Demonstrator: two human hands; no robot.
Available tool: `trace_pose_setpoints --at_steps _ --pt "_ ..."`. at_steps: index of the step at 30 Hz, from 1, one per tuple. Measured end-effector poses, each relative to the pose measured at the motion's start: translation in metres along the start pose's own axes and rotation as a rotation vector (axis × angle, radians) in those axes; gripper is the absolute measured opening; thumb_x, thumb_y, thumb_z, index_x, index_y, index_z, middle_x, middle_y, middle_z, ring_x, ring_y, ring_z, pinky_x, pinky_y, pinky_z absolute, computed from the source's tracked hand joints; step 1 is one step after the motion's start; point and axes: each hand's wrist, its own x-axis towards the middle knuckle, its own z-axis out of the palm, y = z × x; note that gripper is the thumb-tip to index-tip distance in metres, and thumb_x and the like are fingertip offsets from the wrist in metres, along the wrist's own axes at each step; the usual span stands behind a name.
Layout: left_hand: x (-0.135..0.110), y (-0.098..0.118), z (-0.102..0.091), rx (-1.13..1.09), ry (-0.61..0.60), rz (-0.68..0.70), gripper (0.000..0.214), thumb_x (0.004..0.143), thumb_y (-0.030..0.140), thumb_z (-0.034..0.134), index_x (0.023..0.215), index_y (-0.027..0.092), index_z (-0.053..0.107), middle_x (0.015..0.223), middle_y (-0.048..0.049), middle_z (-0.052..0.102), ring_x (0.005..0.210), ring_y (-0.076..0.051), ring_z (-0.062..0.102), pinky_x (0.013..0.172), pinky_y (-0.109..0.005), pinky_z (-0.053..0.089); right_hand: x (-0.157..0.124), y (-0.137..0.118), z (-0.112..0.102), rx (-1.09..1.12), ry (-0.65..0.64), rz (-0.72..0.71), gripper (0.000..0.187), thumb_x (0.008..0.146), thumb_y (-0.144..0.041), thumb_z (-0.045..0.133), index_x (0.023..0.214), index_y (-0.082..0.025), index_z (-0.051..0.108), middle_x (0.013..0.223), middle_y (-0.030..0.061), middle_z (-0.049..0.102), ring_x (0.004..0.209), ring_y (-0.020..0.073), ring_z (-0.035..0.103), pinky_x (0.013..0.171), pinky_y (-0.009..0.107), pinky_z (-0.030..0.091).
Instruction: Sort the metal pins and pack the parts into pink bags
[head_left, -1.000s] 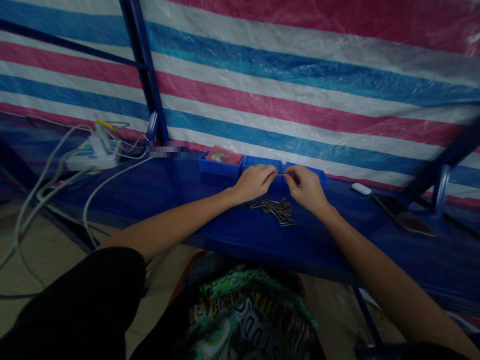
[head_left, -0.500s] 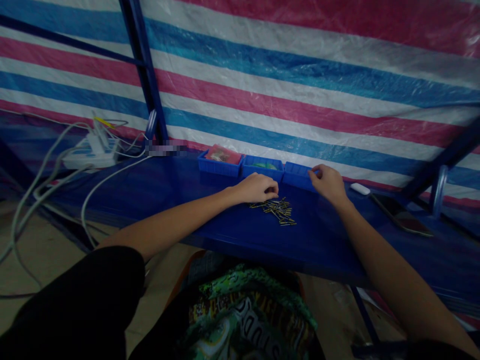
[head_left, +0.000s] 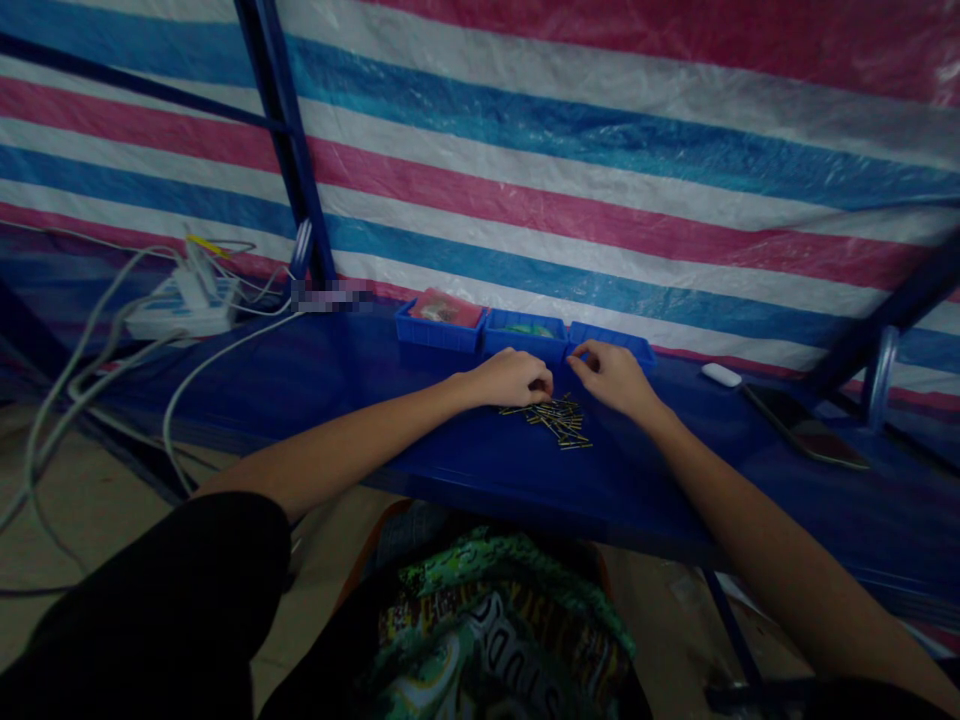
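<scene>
A loose pile of thin, stick-like metal pieces (head_left: 562,424), dark with gold-coloured parts, lies on the blue table. At the pile's upper left edge is my left hand (head_left: 512,377), fingers curled and tips together; whatever they grip is hidden. My right hand (head_left: 613,378) hovers between the pile and the right blue bin (head_left: 634,347), covering part of that bin's front. Its thumb and forefinger point left, slightly apart, with nothing visible between them. The middle blue bin (head_left: 525,342) holds something green. In the left blue bin (head_left: 439,334) sits a reddish packet with pale contents.
A white power strip (head_left: 184,315) with tangled cables stands at the left. Toward the right lie a small white case (head_left: 721,375) and a dark phone (head_left: 806,427). Blue metal posts (head_left: 289,140) and a striped plastic sheet (head_left: 562,180) rise behind the table (head_left: 465,455).
My right hand has moved left from the right bin toward the pile and my left hand, uncovering the bin's right end. My left hand has barely shifted.
</scene>
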Motion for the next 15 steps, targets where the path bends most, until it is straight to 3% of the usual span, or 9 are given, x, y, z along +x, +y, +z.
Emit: trace_pose_setpoints --at_steps 9,15 --pt "0.001 -0.002 0.003 0.081 -0.014 -0.056 0.018 0.079 0.022 0.051 0.083 0.025 0.068 0.087 -0.0029 0.066 0.085 -0.02 0.058 0.069 -0.03 0.041 -0.002 -0.007 0.001 0.059 -0.091 -0.045 0.021 0.083 -0.033 0.05 0.087 -0.019 0.065 0.066 0.0019 0.062 0.06 0.0153 0.055 0.058 0.028 0.037" --pt "0.003 -0.004 0.001 0.013 0.149 -0.105 0.016 0.083 0.024 0.048 0.086 0.018 0.063 0.087 -0.0056 0.066 0.084 -0.02 0.057 0.073 -0.032 0.042 -0.003 -0.01 0.0 0.104 -0.098 -0.091 0.02 0.083 -0.03 0.05 0.089 -0.017 0.065 0.065 0.0015 0.062 0.059 0.0146 0.054 0.058 0.028 0.037"
